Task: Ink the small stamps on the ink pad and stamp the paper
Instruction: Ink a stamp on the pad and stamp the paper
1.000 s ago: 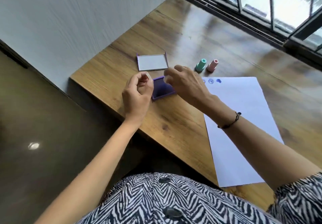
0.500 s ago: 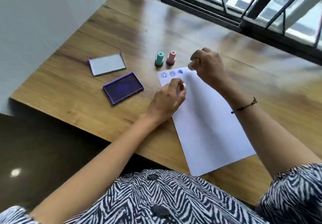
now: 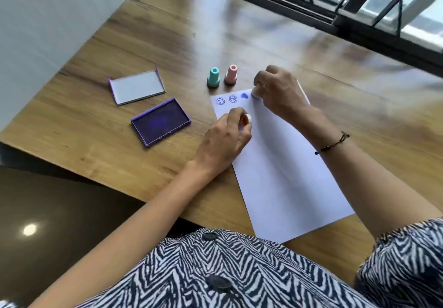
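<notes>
A white sheet of paper lies on the wooden table, with three purple prints along its top edge. My right hand grips a small white stamp and holds it down on the paper just right of the prints. My left hand rests on the paper's left edge and pinches a small white cap. The open purple ink pad lies left of the paper. A green stamp and a pink stamp stand upright above the paper.
The ink pad's lid lies open-side up behind the pad. A dark-framed window runs along the table's far edge. A white wall stands to the left. The table's near edge borders a dark floor.
Both hands left the ink pad and moved right onto the paper. The right hand came down with the stamp onto the top edge, beside the third print. The view shifted right.
</notes>
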